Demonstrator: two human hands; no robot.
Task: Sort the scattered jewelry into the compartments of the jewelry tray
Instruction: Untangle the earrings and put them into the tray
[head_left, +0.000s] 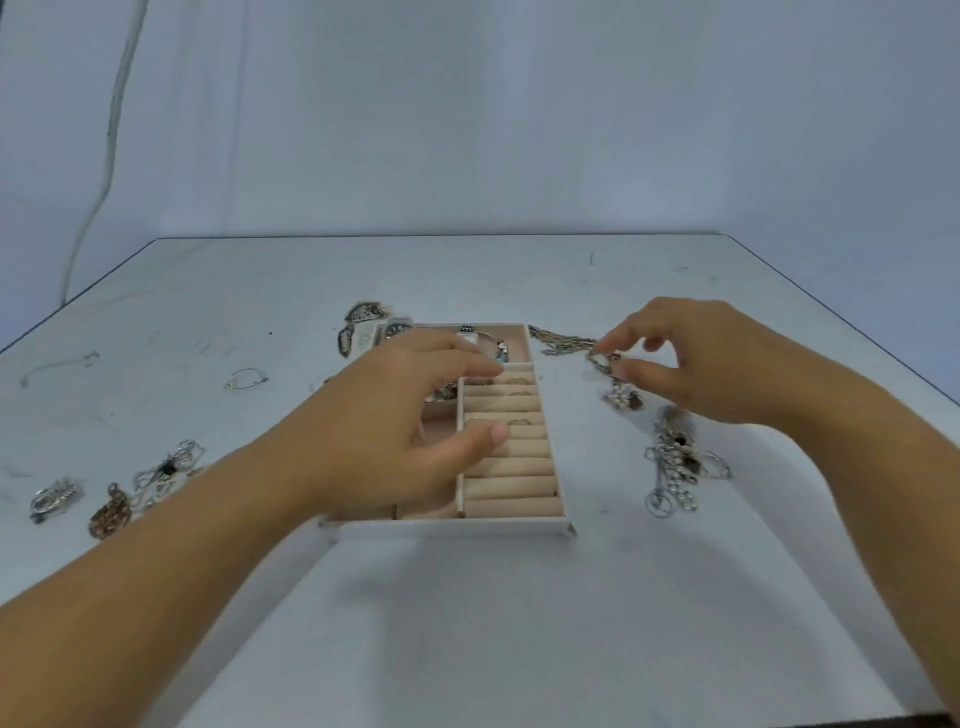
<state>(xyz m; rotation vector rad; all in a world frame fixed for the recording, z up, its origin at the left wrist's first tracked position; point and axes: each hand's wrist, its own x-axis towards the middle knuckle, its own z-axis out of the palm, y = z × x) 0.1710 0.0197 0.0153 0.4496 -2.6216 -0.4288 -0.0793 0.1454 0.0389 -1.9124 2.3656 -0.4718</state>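
1. Head view: I'm seeing the jewelry tray (447, 526) lying on the surface (467, 623), its long axis running away from me. The ring rolls (511, 483) are lying crosswise along its right side and holding at least three rings (519, 422). A bangle (483, 338) is sitting in the far compartment.
2. The left hand (395, 415) is hovering over the tray, fingers (470, 364) spread loosely and gripping nothing.
3. The right hand (701, 358) is just right of the tray, thumb and forefinger pinching a small beaded piece (609, 358).
4. Three loose pieces (109, 512) are lying near-left, and one tangled cluster (675, 467) is lying to the right.

Pale scuffed tabletop (467, 623) (faint dark marks), plain blue-grey wall (519, 114) behind, white cable (111, 140) hanging at left
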